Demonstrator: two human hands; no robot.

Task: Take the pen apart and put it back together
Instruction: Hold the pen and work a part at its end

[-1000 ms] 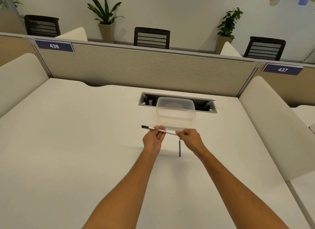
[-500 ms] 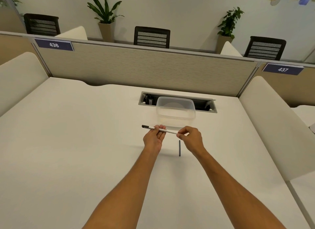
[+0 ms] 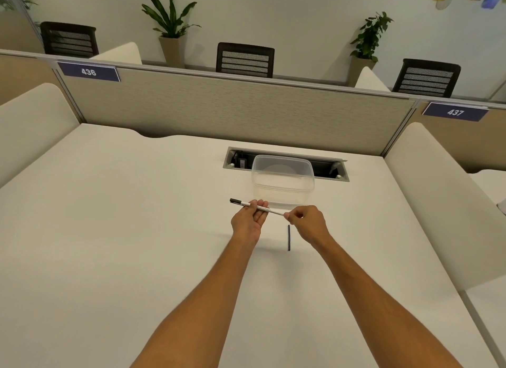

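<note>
A thin white pen (image 3: 269, 209) with a black end pointing left is held level above the white desk (image 3: 137, 230). My left hand (image 3: 249, 222) grips its middle, palm toward me. My right hand (image 3: 306, 223) pinches the pen's right end between thumb and fingers, so that tip is hidden. A slim dark pen part (image 3: 288, 237), likely the cap, lies on the desk just below and between my hands, pointing toward me.
A clear plastic container (image 3: 282, 179) stands just beyond my hands, in front of an open cable slot (image 3: 328, 168) in the desk. A beige partition (image 3: 219, 112) closes the far side; cream side panels flank the desk.
My right hand has shifted slightly on the pen's right end. The pen, my left hand and the dark part on the desk stay where they were.
</note>
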